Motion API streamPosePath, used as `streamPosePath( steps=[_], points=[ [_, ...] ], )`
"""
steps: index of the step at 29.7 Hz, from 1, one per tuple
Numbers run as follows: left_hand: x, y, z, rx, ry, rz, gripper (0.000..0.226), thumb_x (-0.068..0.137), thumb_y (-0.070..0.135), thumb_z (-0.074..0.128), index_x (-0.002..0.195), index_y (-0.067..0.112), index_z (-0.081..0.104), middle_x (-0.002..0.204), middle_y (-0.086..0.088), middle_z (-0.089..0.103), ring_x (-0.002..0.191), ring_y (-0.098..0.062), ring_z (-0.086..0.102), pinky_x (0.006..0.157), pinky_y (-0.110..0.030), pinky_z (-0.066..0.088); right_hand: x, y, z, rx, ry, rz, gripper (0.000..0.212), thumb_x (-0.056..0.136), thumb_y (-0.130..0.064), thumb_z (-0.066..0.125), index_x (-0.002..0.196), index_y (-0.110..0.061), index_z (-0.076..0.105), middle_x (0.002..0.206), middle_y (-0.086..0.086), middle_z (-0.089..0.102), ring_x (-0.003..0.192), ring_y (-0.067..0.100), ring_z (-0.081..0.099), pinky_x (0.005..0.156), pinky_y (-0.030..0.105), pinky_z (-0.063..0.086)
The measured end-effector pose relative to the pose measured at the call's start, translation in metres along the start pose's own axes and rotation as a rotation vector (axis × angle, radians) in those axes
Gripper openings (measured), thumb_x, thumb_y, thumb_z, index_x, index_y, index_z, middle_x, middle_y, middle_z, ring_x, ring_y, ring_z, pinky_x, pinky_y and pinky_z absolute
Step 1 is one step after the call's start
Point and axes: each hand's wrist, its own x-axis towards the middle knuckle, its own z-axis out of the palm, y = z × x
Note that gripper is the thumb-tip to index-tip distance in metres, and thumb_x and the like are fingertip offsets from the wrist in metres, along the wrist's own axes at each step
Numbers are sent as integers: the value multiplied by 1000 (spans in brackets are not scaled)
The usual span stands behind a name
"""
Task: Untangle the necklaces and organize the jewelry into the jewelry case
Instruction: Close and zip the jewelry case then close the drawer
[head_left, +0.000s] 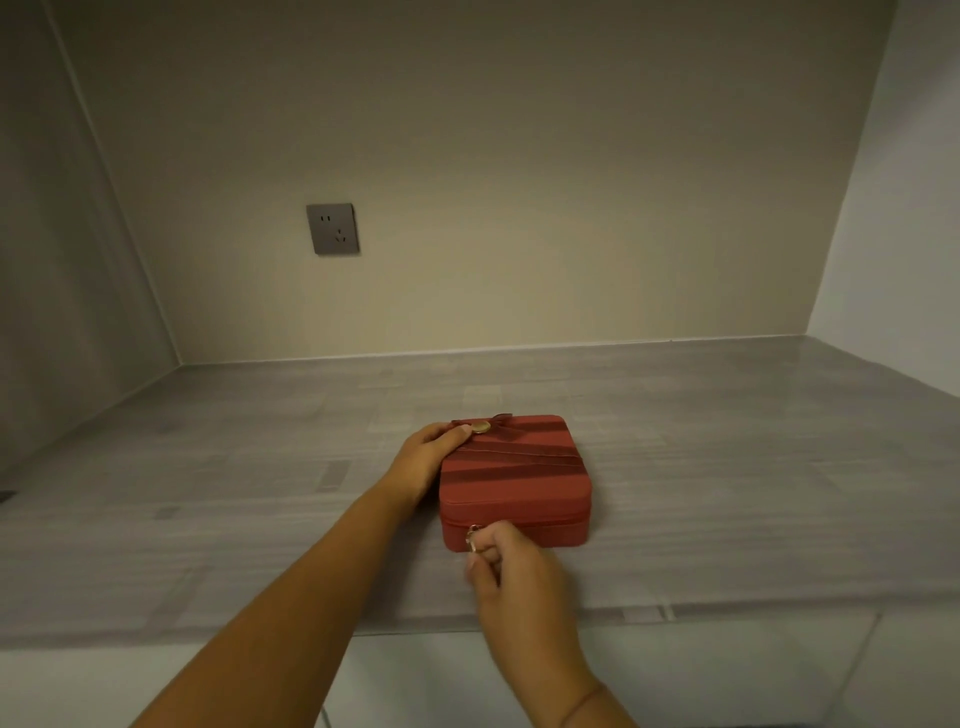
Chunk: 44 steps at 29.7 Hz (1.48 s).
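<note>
A red square jewelry case (519, 478) lies closed on the grey counter (234, 493), with a ribbon bow and a gold button (480, 427) on its lid. My left hand (423, 460) rests against the case's left side, thumb on the lid near the button. My right hand (511, 566) is at the case's front left corner and pinches the small metal zipper pull (474, 535). No necklaces or other jewelry are in sight.
The counter sits in a recess with a beige back wall and side walls left and right. A grey wall socket (333, 228) is on the back wall. The counter's front edge (675, 618) runs just under my right hand.
</note>
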Motion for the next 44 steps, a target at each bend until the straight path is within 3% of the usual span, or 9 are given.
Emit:
streamPosePath(
  steps=[3,6,10,13,17,21,25,34,44],
  points=[
    [0,-4,-4,128,14,1,37,93,42,55,115,13,60,112,-11,67,97,-22,65,88,-35,53,5,-12,16,9,-21,6,6,89,-14,57,91,-17,62,83,-6,64,80,10,58,73,22,46],
    [-14,-5,-12,307,-4,46,51,93,58,40,124,20,53,118,1,60,109,-16,58,97,-33,45,9,-13,10,5,-41,-24,6,83,-21,68,88,-18,66,74,-11,61,75,9,58,70,22,47],
    [-51,-10,-26,395,19,119,47,92,58,38,120,24,55,117,8,61,106,-6,57,88,-20,43,24,-5,-23,-157,110,-213,17,74,-27,77,86,-22,67,74,-13,54,74,7,51,66,21,44],
    [-84,-16,-32,517,48,181,30,95,46,44,108,25,61,103,13,63,94,1,57,74,-14,40,44,5,-39,-331,230,-353,17,76,-33,69,91,-25,67,94,-9,57,93,11,48,82,29,33],
    [-103,-24,-26,656,114,254,25,80,48,67,89,24,68,84,13,67,78,1,61,68,-13,47,54,22,-41,-407,175,-373,37,88,-41,41,107,-25,68,116,-6,64,114,12,51,99,29,20],
    [-102,-34,-19,797,248,328,30,69,52,76,73,24,68,73,13,66,71,-3,60,68,-24,51,50,28,-34,-431,153,-373,43,94,-42,34,114,-23,67,118,-4,66,114,15,57,105,31,21],
    [-99,-39,-12,909,307,375,22,77,45,74,70,27,62,74,13,63,75,-5,56,70,-21,46,49,28,-32,-407,176,-366,41,94,-41,36,113,-23,68,117,-6,66,112,13,58,104,26,20],
    [-104,-27,-28,590,116,323,11,80,17,75,76,25,69,76,10,71,72,0,64,66,-9,48,48,30,-34,-411,165,-390,42,95,-42,35,114,-23,67,119,-6,65,112,12,57,104,26,21],
    [-77,-14,-57,620,65,237,13,81,17,73,74,28,71,75,12,71,73,6,63,65,-5,46,48,32,-34,-384,184,-406,40,93,-42,39,111,-23,69,117,-8,66,110,10,58,103,26,24]
  ],
)
